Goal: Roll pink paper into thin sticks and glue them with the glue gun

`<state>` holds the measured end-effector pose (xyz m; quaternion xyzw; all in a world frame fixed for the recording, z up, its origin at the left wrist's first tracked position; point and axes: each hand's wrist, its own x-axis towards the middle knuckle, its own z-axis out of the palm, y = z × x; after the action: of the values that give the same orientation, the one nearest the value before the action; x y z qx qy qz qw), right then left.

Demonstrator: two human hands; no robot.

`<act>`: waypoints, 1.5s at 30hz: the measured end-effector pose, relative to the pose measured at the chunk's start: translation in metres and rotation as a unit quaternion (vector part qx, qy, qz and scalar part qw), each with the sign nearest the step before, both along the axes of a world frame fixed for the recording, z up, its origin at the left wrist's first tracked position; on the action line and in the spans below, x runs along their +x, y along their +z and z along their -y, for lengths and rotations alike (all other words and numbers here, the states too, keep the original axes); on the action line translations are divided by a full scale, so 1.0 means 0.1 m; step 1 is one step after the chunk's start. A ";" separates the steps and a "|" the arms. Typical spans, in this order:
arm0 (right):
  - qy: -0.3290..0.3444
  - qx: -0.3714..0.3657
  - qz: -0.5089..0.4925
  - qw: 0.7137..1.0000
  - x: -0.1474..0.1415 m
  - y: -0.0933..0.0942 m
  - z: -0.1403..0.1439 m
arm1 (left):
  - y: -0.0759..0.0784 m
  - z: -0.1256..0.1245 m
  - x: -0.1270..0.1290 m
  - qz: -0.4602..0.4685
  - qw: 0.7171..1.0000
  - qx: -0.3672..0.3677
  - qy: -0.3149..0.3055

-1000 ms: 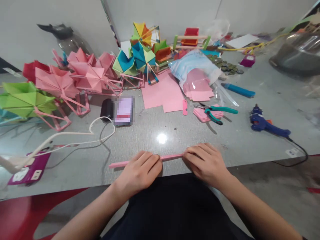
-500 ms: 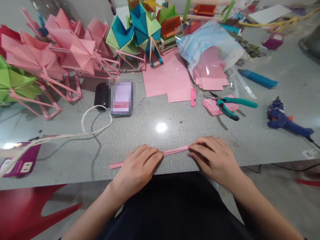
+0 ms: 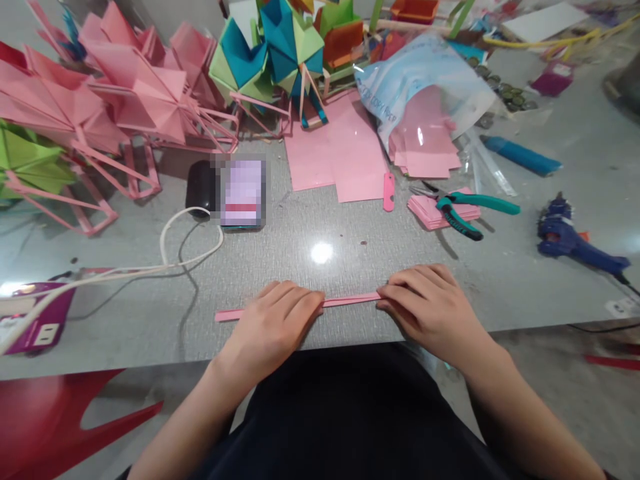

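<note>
A long, narrow pink paper strip [image 3: 349, 302] lies flat along the near edge of the grey table [image 3: 320, 267]. My left hand [image 3: 275, 327] presses down on its left part, fingers together, and the strip's end sticks out to the left. Over the strip's right end my right hand [image 3: 430, 310] presses down the same way. Both hands pin the strip against the tabletop.
Pink sheets [image 3: 335, 157], a bag of pink paper [image 3: 420, 113], teal pliers [image 3: 465, 210], a blue glue gun [image 3: 575, 240] and a blue tube [image 3: 520, 157] lie beyond. Folded paper models [image 3: 145, 100] crowd the back left. A phone [image 3: 243, 193] and white cable [image 3: 165, 257] sit left of centre.
The camera has tilted down and closer. Both hands stay pressed on the strip, shifting slightly along it.
</note>
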<state>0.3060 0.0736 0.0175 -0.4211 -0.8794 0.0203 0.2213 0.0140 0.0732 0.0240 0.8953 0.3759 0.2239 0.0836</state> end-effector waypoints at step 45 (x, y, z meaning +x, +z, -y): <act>-0.013 -0.013 0.029 0.999 -0.38 0.04 0.29 | 0.01 0.20 0.39 -0.067 0.998 -0.013 0.014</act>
<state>0.2680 0.0443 0.0214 -0.4353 -0.8797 0.0168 0.1906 0.0532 0.0530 0.0253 0.9019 0.3960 0.1594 0.0662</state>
